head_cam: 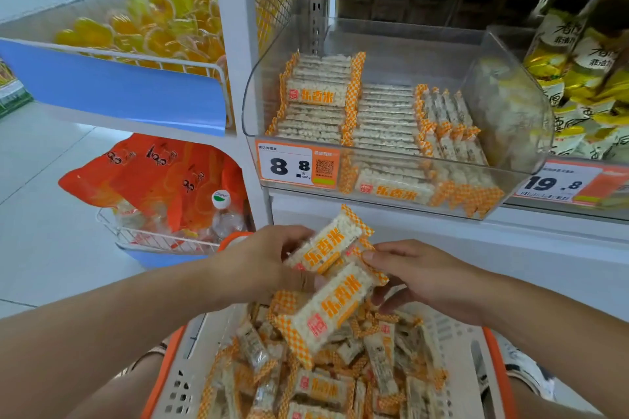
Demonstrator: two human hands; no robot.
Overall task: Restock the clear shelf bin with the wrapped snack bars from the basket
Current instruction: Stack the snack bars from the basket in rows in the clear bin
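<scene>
Between my hands, above the basket, are wrapped snack bars (332, 308), white puffed rice in clear wrap with orange checked ends. My left hand (262, 262) grips the upper bars at their left side. My right hand (413, 277) pinches the bars from the right. Below, the grey basket with an orange rim (166, 364) holds several more loose bars (340, 381). Higher up, the clear shelf bin (507, 133) has neat stacks of the same bars (320, 95) on its left and middle, with room at its right.
An orange price tag reading 8.8 (297, 165) is on the bin's front. Yellow snack packs (585, 78) fill the neighbouring bin on the right. At left, a wire rack holds yellow sweets (153, 24); below it are orange bags (163, 177) and a water bottle (223, 211).
</scene>
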